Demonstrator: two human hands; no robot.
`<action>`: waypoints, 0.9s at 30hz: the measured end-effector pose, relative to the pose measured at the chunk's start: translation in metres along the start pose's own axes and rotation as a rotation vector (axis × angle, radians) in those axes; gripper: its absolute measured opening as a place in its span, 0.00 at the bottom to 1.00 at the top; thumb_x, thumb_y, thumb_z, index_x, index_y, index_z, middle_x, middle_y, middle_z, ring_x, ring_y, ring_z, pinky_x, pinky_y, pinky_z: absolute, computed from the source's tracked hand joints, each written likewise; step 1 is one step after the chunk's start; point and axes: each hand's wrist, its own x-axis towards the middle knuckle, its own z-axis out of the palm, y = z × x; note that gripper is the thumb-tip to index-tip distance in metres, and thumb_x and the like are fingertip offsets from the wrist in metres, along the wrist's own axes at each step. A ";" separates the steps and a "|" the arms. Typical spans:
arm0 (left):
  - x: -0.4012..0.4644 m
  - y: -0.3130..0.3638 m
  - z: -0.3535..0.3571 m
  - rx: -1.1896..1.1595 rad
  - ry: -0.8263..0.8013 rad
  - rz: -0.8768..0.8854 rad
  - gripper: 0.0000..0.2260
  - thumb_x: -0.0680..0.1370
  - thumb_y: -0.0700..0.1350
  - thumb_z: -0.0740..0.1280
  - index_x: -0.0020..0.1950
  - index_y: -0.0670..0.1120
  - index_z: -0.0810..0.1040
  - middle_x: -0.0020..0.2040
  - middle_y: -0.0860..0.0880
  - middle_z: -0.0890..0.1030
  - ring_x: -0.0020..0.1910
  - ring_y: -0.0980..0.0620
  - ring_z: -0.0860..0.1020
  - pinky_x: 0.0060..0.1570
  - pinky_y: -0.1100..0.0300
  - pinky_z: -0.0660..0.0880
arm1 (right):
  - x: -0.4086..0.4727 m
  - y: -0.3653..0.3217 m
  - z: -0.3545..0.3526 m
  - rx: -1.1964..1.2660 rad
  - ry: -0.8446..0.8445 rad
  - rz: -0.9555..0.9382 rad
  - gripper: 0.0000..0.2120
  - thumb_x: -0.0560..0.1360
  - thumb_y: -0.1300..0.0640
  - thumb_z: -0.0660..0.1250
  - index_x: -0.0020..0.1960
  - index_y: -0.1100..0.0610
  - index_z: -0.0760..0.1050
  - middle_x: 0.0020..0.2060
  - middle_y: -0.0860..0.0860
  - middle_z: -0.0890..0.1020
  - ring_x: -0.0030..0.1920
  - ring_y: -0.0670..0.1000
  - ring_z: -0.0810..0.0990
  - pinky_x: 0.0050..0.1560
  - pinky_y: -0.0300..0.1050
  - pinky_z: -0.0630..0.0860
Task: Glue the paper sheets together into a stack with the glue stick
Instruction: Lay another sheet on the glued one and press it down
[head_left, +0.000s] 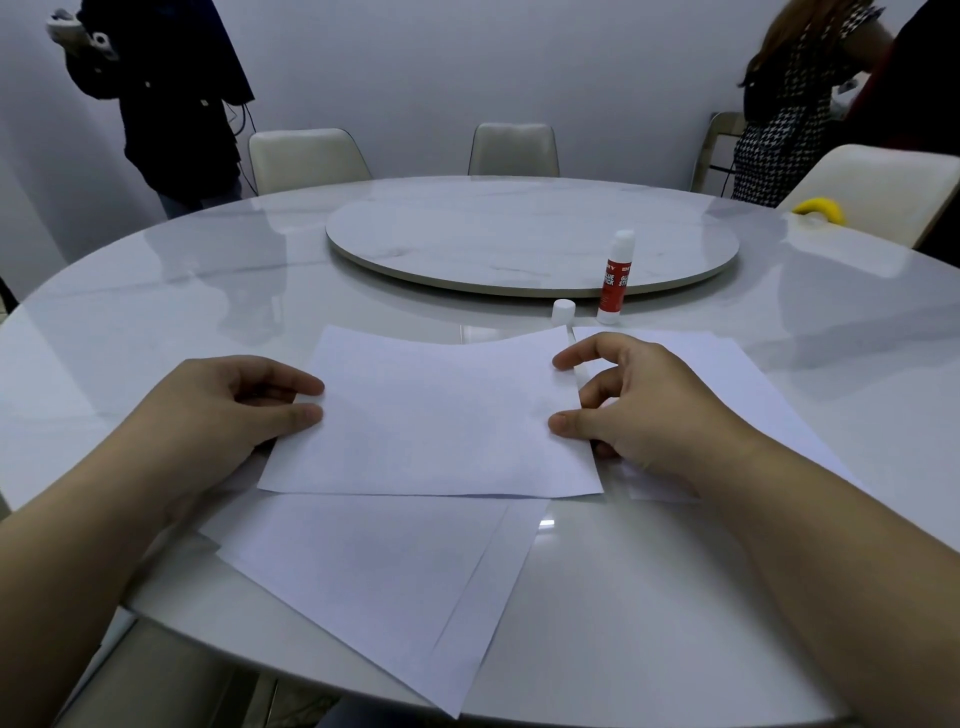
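A white paper sheet is held just above the table between both hands. My left hand pinches its left edge and my right hand pinches its right edge. Beneath it, nearer to me, lie two overlapping white sheets, skewed so one corner reaches the table's front edge. Another sheet lies flat under my right hand. The red and white glue stick stands upright and uncapped beyond the papers, with its white cap standing on the table just left of it.
The round marble table carries a raised turntable in the middle. A yellow object rests at the far right rim. Cream chairs ring the table. Two people stand at the back, one at the left and one at the right.
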 end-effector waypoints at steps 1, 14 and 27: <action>0.000 0.000 0.000 -0.004 0.001 0.003 0.08 0.68 0.42 0.75 0.42 0.56 0.84 0.44 0.46 0.85 0.43 0.44 0.83 0.53 0.49 0.78 | 0.000 0.000 0.000 -0.004 0.000 -0.002 0.19 0.66 0.59 0.77 0.52 0.46 0.75 0.35 0.50 0.79 0.32 0.50 0.76 0.38 0.45 0.77; -0.002 0.000 0.003 0.188 0.031 0.112 0.05 0.69 0.43 0.75 0.41 0.52 0.83 0.38 0.46 0.82 0.27 0.52 0.75 0.32 0.64 0.72 | -0.003 -0.007 0.002 -0.077 0.034 0.031 0.24 0.64 0.59 0.78 0.55 0.45 0.73 0.39 0.49 0.79 0.33 0.50 0.79 0.29 0.38 0.74; -0.004 0.009 0.006 0.590 0.014 0.194 0.01 0.73 0.48 0.71 0.42 0.55 0.80 0.42 0.50 0.76 0.40 0.56 0.73 0.37 0.63 0.66 | -0.012 -0.011 0.006 -0.386 0.152 -0.051 0.26 0.69 0.58 0.73 0.64 0.47 0.69 0.56 0.48 0.72 0.48 0.48 0.72 0.41 0.40 0.68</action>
